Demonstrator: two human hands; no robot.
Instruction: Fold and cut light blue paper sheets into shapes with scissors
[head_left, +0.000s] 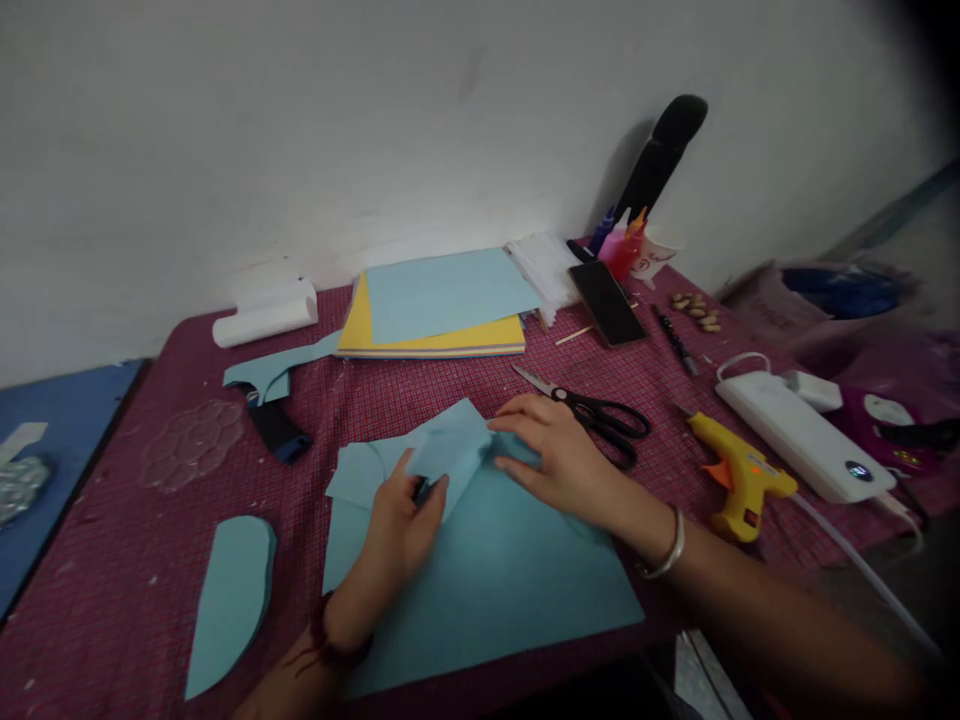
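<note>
My left hand (405, 525) is closed on a small cut piece of light blue paper (450, 450), thumb on top. Something small and dark shows between its thumb and fingers, too hidden to name. At the paper's right edge, my right hand (559, 455) has its fingers spread apart, fingertips close to or touching it. Below both hands lies a large light blue sheet (495, 600). Black-handled scissors (592, 405) rest just beyond my right hand. A half-round stack of blue paper (234, 600) sits to the left.
Coloured sheets (442, 295) are stacked at the back beside a white roll (266, 315). A dark tape roll or strip (276, 430) lies left. On the right are a phone (606, 303), marker (675, 340), yellow glue gun (742, 475) with cord, and white power bank (806, 435).
</note>
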